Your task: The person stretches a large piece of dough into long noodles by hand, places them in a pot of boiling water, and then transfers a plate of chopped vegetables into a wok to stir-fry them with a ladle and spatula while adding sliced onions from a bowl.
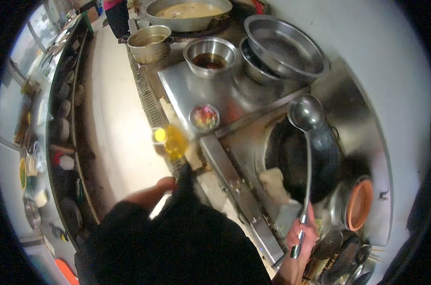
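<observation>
My right hand [302,235] grips the handle of a long metal ladle [308,167]; its bowl is over the far rim of a dark wok [286,160]. My left hand [167,183] is low beside my black clothing, partly hidden, and its fingers cannot be made out. Just beyond it is a blurred bottle of yellow oil [176,142] with a yellow cap, at the counter's edge; whether the hand touches it cannot be told. A small bowl of chopped red and pale food [204,118] sits on the steel counter [187,89]. Beside the wok's near left side lies a pale cloth [274,181].
A steel bowl of dark liquid [210,60], a metal pot [149,44] and a large pan of pale liquid [190,12] stand farther along. A wide steel basin [286,46] rests on another bowl. An orange-rimmed bowl [359,205] is at right. A person [117,16] stands in the aisle.
</observation>
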`<state>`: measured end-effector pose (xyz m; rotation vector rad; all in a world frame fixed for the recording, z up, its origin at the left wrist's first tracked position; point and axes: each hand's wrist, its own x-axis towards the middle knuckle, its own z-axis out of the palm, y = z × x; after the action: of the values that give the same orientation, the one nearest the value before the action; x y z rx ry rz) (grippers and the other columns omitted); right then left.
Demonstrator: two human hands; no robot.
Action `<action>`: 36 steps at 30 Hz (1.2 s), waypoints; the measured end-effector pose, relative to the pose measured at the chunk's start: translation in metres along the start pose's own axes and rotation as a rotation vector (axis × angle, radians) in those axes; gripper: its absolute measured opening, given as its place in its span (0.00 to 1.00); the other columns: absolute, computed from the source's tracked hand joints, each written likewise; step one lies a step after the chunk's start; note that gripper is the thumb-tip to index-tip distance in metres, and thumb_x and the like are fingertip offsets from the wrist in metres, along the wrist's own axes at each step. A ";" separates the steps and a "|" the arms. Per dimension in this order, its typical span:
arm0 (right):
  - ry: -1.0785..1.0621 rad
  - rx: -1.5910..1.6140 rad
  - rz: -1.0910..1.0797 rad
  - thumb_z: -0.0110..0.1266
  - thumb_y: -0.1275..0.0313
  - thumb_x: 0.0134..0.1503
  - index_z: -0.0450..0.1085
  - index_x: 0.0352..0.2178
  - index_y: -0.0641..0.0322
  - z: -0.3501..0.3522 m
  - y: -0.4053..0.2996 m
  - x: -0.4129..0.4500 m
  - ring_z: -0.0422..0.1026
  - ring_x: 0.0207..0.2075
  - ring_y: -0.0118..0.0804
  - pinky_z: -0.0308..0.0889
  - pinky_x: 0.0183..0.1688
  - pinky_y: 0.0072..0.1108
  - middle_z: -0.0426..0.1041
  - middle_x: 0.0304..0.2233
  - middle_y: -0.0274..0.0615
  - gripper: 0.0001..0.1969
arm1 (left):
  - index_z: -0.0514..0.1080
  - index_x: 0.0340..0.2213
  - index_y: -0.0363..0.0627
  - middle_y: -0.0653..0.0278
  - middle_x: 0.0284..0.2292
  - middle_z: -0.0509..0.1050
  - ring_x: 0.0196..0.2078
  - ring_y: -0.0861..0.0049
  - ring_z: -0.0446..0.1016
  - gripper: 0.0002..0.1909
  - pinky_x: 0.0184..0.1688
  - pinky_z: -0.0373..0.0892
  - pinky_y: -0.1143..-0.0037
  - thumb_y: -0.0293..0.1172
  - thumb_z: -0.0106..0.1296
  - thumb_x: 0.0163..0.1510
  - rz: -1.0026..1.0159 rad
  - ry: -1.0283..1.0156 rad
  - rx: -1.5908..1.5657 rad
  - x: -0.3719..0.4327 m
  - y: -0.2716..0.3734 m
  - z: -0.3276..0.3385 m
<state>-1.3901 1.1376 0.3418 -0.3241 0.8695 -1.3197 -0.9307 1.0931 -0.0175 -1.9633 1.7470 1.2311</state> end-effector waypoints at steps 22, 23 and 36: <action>0.019 -1.221 0.183 0.47 0.81 0.45 0.51 0.58 0.57 0.273 0.164 0.386 0.63 0.10 0.30 0.61 0.13 0.23 0.66 0.18 0.39 0.35 | 0.74 0.26 0.36 0.45 0.33 0.73 0.37 0.54 0.73 0.19 0.41 0.68 0.66 0.43 0.45 0.46 -0.212 0.005 -0.206 0.094 -0.152 -0.156; 0.022 -1.221 0.182 0.47 0.81 0.45 0.51 0.58 0.57 0.276 0.164 0.386 0.63 0.10 0.30 0.61 0.13 0.23 0.66 0.18 0.39 0.35 | 0.74 0.26 0.36 0.45 0.33 0.73 0.37 0.54 0.73 0.19 0.41 0.68 0.66 0.43 0.45 0.46 -0.209 0.003 -0.206 0.092 -0.149 -0.161; 0.009 -0.406 0.472 0.44 0.78 0.48 0.50 0.58 0.46 0.305 0.123 0.357 0.59 0.10 0.29 0.57 0.11 0.21 0.64 0.17 0.38 0.34 | 0.73 0.32 0.38 0.49 0.38 0.73 0.42 0.56 0.71 0.20 0.45 0.66 0.67 0.44 0.44 0.48 -0.136 -0.041 -0.106 0.112 -0.156 -0.169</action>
<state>-1.0871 0.7592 0.3293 -0.3983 1.1416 -0.7050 -0.7262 0.9420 -0.0460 -2.0618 1.5308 1.3316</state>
